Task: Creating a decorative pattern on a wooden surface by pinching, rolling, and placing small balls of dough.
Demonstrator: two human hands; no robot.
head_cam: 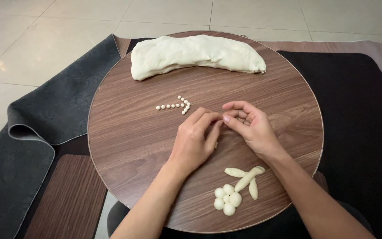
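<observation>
While both hands meet over the middle, the biggest thing in view is the round wood-grain surface (124,146), sitting on a dark grey rug (36,132) over a tiled floor (32,40). Next down, a long pale dough loaf (197,54) lies across the far side of the surface, lumpy, matte, off-white; looks soft and a bit heavy, would sag if lifted at one end, so best pinched off at an end or scooped under the middle. Left hand (193,144) and right hand (253,128) are together, fingertips touching at centre, pinched on what I judge is a tiny bit of dough; the piece itself is hidden, can't tell for sure. Near edge, by the right forearm: a dough flower (237,188), round-ball petals clustered at the end of a rolled stem with two leaf pieces. Smallest: a dotted arrow (175,105) of tiny dough balls, pointing right, just left of the hands. Balls likely light, squashy, slightly tacky; handle with fingertips only.
</observation>
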